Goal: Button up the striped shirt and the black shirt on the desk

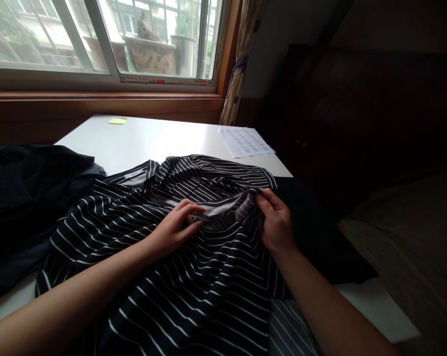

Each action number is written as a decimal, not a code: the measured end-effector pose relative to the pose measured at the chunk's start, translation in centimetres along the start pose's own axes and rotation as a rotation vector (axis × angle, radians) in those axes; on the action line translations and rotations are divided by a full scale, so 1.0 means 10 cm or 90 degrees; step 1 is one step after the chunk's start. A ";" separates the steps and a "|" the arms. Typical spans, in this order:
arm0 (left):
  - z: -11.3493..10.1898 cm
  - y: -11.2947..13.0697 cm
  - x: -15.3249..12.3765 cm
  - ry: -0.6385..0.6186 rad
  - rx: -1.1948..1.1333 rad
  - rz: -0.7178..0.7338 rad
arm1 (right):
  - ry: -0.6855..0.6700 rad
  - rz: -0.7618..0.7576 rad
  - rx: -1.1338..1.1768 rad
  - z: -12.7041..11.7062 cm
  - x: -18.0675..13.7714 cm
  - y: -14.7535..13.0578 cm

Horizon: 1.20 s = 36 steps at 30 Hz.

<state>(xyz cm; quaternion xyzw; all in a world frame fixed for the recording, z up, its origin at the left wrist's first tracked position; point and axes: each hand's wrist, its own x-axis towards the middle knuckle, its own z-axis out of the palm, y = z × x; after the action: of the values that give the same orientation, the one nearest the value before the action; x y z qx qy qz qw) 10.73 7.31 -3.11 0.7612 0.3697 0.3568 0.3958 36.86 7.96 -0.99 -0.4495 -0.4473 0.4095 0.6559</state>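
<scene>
A black garment with thin white stripes (193, 277) lies crumpled across the white table (142, 138). My left hand (173, 227) rests on it near the middle, fingers closed in a pinch on the fabric at an inner edge. My right hand (275, 220) pinches a fold of the same striped garment at its right side, fingers curled around the cloth. Both forearms reach in from the bottom of the view.
A pile of dark clothing (19, 198) sits at the table's left. Printed paper sheets (243, 142) lie at the far right corner, a yellow sticky note (117, 120) at the far edge. Behind are a window (97, 39), a curtain (241, 64); a bed (412, 237) stands right.
</scene>
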 end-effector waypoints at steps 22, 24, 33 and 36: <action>-0.17 0.00 0.10 0.144 -0.008 -0.069 | -0.010 0.036 0.031 -0.08 -0.07 -0.04; -0.26 0.06 0.12 0.202 -0.014 -0.057 | -0.010 0.055 0.028 -0.07 -0.07 -0.04; -0.69 0.09 0.20 0.342 0.006 -0.060 | -0.100 -0.013 -0.113 -0.04 -0.07 0.01; -0.76 0.10 0.19 0.353 0.032 -0.058 | -0.138 -0.033 -0.171 -0.04 -0.07 -0.01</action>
<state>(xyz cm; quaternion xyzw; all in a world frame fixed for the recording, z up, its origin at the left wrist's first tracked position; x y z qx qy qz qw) 5.54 11.09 1.55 0.6263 0.5067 0.5241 0.2763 37.03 7.25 -1.13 -0.4746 -0.5777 0.3752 0.5479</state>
